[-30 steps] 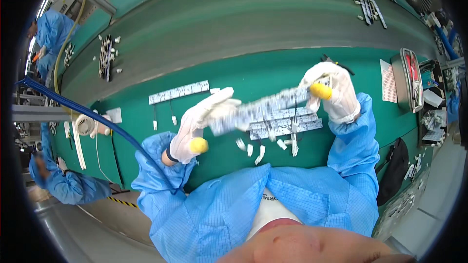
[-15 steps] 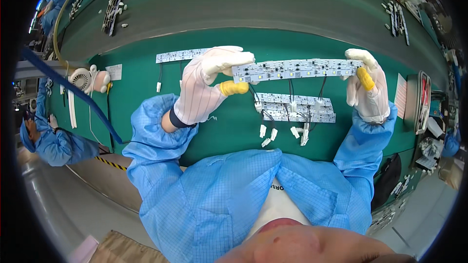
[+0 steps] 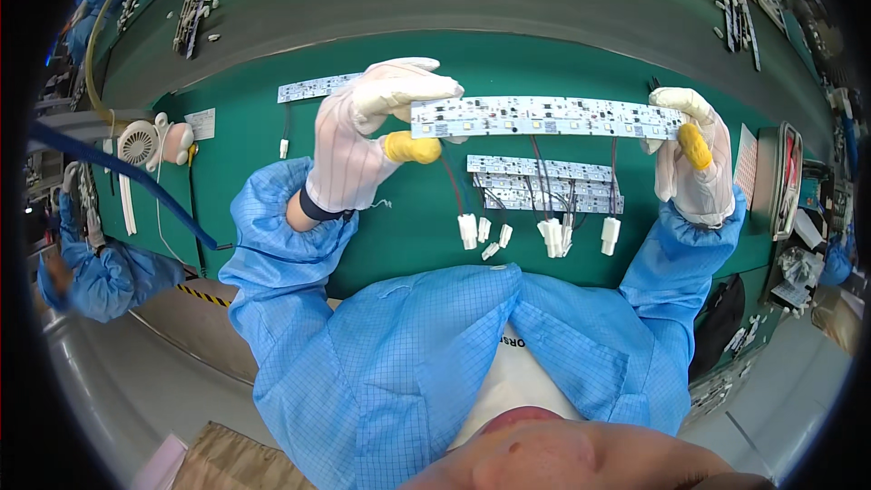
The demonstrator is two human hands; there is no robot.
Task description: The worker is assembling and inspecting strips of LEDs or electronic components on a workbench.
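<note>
A long white LED circuit board strip [image 3: 544,116] is held up level above the bench. My left hand [image 3: 372,132], in a white striped glove with a yellow thumb cot, pinches its left end. The right end is gripped by my right hand [image 3: 691,150], gloved alike. Dark wires with white connectors [image 3: 550,232] hang from the strip. Beneath it, several similar LED strips [image 3: 544,183] lie side by side, with smaller white connectors near their front edge. Partly hidden behind my left hand, another LED strip [image 3: 313,88] lies on the green mat [image 3: 399,245].
At the left are a small white fan [image 3: 139,145], a blue hose [image 3: 127,177] and a paper label [image 3: 200,123]. A metal-rimmed tray [image 3: 776,181] stands right. Beyond the mat runs a grey conveyor [image 3: 435,0] carrying board bundles [image 3: 190,14]. A co-worker [image 3: 109,263] sits far left.
The held strip has shifted slightly left and extends farther across the view, its connectors now hanging lower in front of the lying strips. My left hand has moved a little left and up.
</note>
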